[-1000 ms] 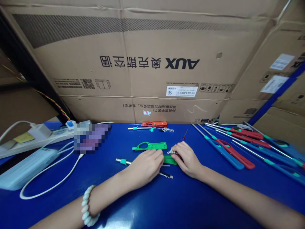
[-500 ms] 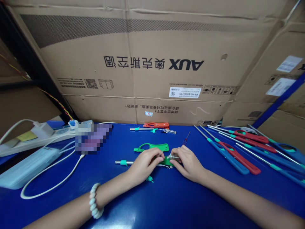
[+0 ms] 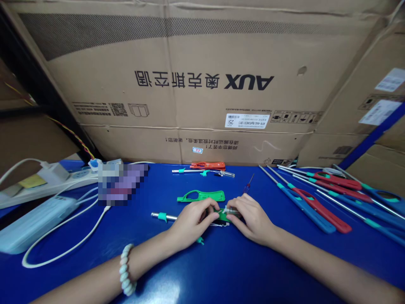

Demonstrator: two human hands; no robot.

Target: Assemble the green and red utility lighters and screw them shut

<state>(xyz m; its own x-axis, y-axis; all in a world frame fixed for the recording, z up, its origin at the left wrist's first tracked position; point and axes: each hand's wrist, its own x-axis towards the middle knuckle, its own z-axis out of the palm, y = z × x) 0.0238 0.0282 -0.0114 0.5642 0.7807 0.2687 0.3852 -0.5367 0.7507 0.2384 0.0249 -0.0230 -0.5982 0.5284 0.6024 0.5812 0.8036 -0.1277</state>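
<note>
My right hand (image 3: 253, 218) is closed, thumb and fingers pinching a small clear lighter fuel tank (image 3: 231, 209) with a whitish valve end pointing left. My left hand (image 3: 193, 219) is also closed, its thumb and fingertips together by that valve end; what they grip is too small to make out. Under the fingertips lies a green lighter handle half (image 3: 224, 216), partly hidden. A metal lighter tube (image 3: 171, 217) with a teal collar (image 3: 162, 217) runs out left from under my left hand. Thin white wire (image 3: 220, 225) and a teal piece (image 3: 200, 240) show beside it.
Another green handle half (image 3: 218, 195) lies just beyond my hands. Farther back are an orange handle half (image 3: 208, 165) and a metal tube (image 3: 193, 171). A screwdriver (image 3: 247, 188) lies near my right hand. Several red and blue lighters (image 3: 311, 207) lie right; a power bank (image 3: 41, 223) sits left.
The clear tank and both hands stay nearly in place, with small finger movements. My left thumb has shifted slightly right towards the valve end. The view has moved a little.
</note>
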